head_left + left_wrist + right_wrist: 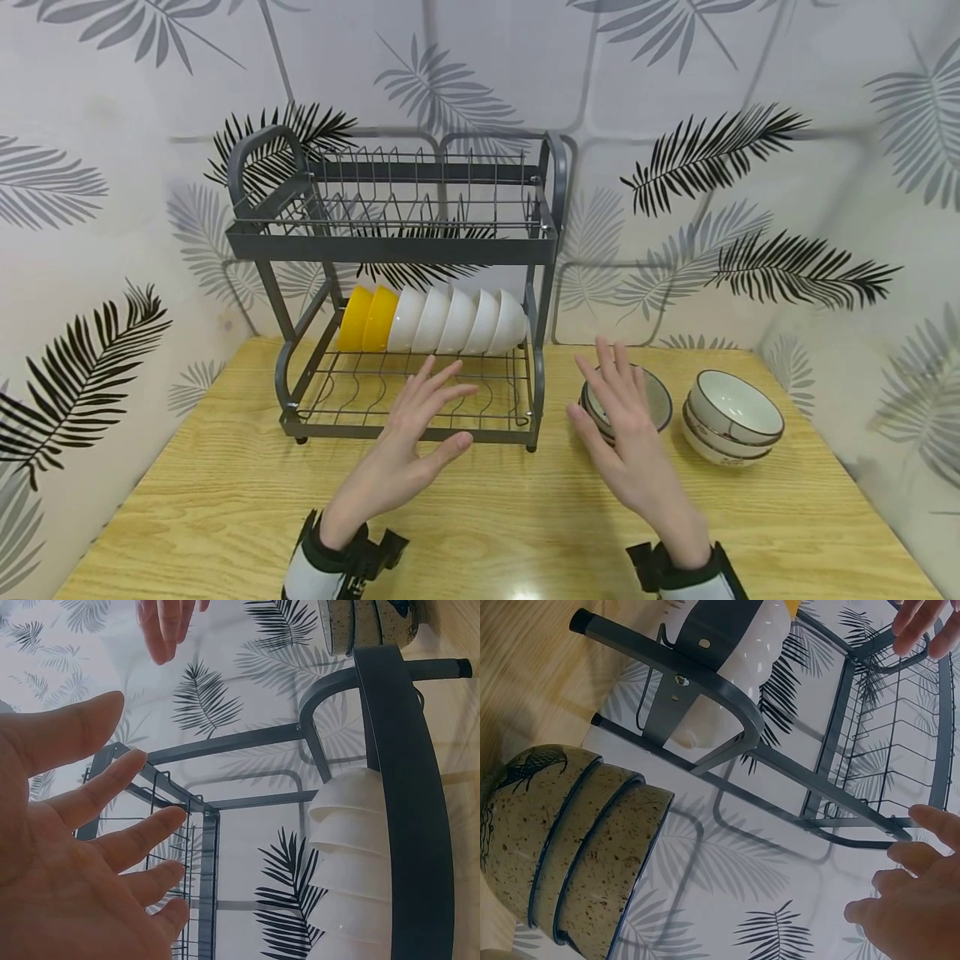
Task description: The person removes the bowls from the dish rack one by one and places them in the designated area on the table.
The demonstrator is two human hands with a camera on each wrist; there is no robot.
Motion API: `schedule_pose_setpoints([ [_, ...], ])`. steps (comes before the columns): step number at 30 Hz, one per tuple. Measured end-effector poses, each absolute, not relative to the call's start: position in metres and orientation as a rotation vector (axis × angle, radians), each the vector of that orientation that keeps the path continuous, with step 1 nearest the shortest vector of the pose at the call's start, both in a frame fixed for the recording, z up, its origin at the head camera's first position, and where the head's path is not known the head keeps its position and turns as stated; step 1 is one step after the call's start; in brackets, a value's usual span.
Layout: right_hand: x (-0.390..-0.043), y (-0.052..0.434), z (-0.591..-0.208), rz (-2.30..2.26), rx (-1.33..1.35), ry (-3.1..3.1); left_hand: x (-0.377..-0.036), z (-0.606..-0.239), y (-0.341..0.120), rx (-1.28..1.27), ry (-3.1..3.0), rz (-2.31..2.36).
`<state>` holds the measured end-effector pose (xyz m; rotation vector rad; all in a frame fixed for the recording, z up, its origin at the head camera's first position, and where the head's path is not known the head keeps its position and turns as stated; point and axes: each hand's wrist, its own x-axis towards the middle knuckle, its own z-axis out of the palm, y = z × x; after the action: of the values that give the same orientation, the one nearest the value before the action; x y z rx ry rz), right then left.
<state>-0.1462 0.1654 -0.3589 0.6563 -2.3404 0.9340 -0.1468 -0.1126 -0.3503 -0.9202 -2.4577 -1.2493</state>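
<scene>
A grey two-tier dish rack (390, 242) stands at the back of the wooden table (495, 517). Its lower tier holds a row of bowls on edge, two yellow bowls (367, 318) at the left and several white bowls (457, 321) to their right. My left hand (420, 417) hovers open, fingers spread, in front of the lower tier and holds nothing. My right hand (618, 400) is open over a stack of speckled bowls (660, 400) just right of the rack, without gripping them. The speckled bowls (570, 847) and rack frame (727, 697) show in the right wrist view.
A second stack of speckled bowls (733, 415) sits further right on the table. Leaf-patterned walls (750, 167) close in the back and both sides. The rack's upper tier (420, 196) holds nothing.
</scene>
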Motion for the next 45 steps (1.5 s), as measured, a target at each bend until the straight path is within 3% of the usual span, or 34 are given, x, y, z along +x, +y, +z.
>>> schedule_pose_setpoints([
  [28,-0.148,0.147,-0.371,1.029,0.759,-2.428,-0.158,-0.361,-0.116,-0.904,-2.409,-1.311],
  [45,-0.151,0.143,-0.374,1.029,0.762,-2.486,-0.187,-0.372,-0.137,-0.487,-2.320,-1.468],
])
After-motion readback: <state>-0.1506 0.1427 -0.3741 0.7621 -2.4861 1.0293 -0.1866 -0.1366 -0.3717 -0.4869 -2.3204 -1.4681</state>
